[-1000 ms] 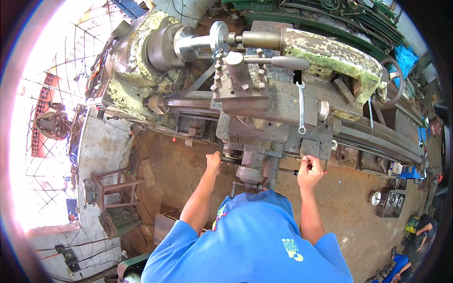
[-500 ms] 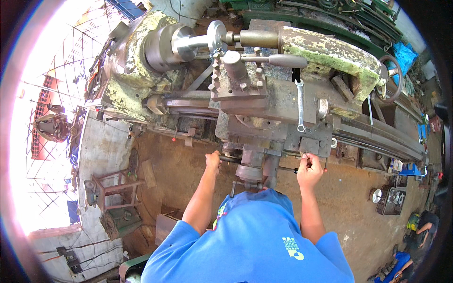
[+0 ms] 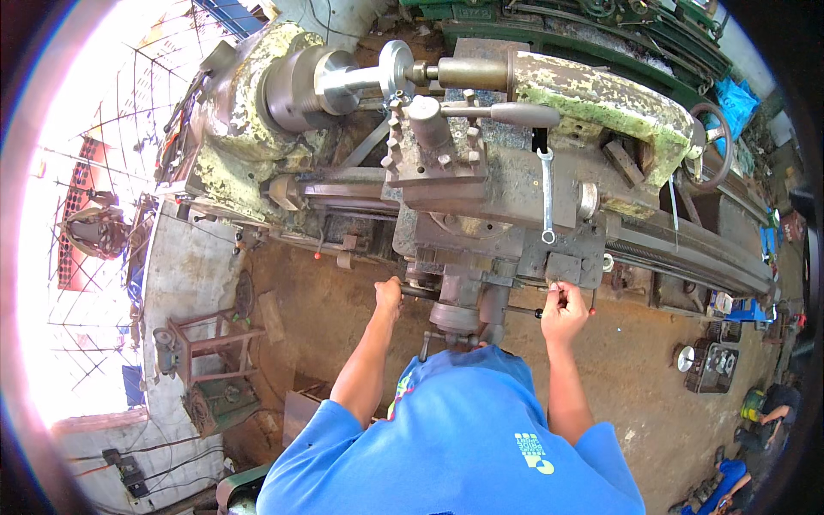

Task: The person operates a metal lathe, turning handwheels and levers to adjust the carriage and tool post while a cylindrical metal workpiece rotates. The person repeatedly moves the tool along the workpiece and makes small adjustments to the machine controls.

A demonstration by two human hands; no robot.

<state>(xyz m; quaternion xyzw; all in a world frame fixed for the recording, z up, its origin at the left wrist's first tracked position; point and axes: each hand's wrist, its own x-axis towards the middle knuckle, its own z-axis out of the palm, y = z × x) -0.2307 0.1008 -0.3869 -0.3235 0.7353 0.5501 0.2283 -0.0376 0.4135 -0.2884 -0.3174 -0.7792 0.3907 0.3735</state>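
Observation:
I stand at a large metal lathe with chipped green paint. My left hand is closed round the end of a dark handle at the front of the carriage. To the right, my right hand has its fingers curled together just under the carriage edge; what they grip is hidden. Beside it are a black-knobbed lever and a red knob. A shiny flanged workpiece sits between the chuck and the tailstock. The tool post stands in front of it.
An open-ended wrench lies on the carriage. The tool post's clamp lever points right. A tailstock handwheel stands at far right. Behind me on the floor are a metal frame stand and a crate of parts. Two people crouch at lower right.

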